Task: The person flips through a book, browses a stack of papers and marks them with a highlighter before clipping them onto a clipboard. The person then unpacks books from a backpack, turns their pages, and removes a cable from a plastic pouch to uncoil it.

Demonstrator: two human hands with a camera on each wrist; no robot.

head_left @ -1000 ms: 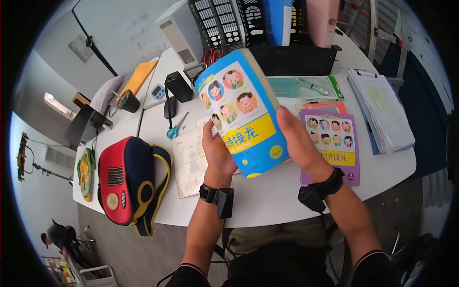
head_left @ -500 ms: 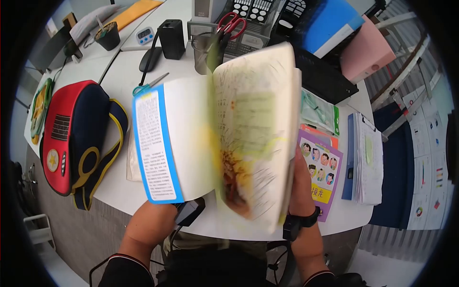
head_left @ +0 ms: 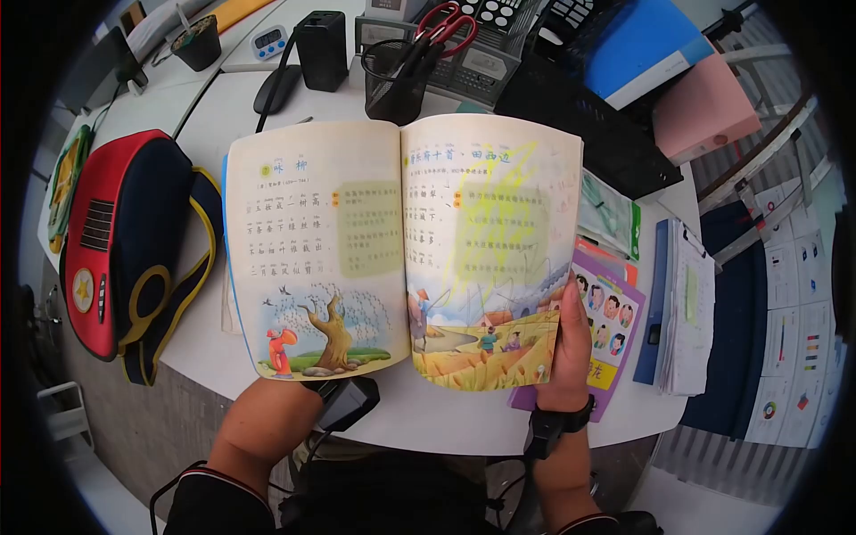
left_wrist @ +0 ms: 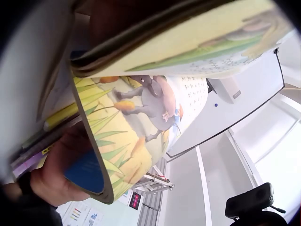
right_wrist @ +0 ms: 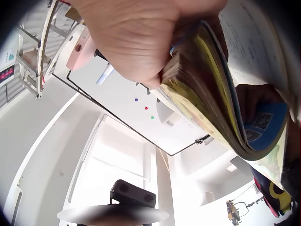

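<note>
An open picture book (head_left: 366,267) with a blue cover faces me, two illustrated pages of Chinese verse showing. Yellow-green marker scribbles run over its right page. My right hand (head_left: 571,348) grips the book's right edge, thumb along the page side and fingers behind. In the right wrist view that hand (right_wrist: 136,37) clasps the thick stack of pages. From below, my left hand (head_left: 272,415) holds the left half; its fingers are hidden behind the book in the head view. Past the blue cover, part of the left hand (right_wrist: 256,96) shows dark in the right wrist view.
A purple book (head_left: 615,312) lies on the white table (head_left: 624,437) behind my right hand. At left stands a red and navy backpack (head_left: 125,250). Beyond the open book are a mesh pen holder (head_left: 392,89) and a black box (head_left: 321,53). A clipboard with papers (head_left: 687,312) lies right.
The blue book was closed, front cover up, then opened with its pages flipping. Now it lies spread and still between both hands. The head view has turned and drawn nearer.
</note>
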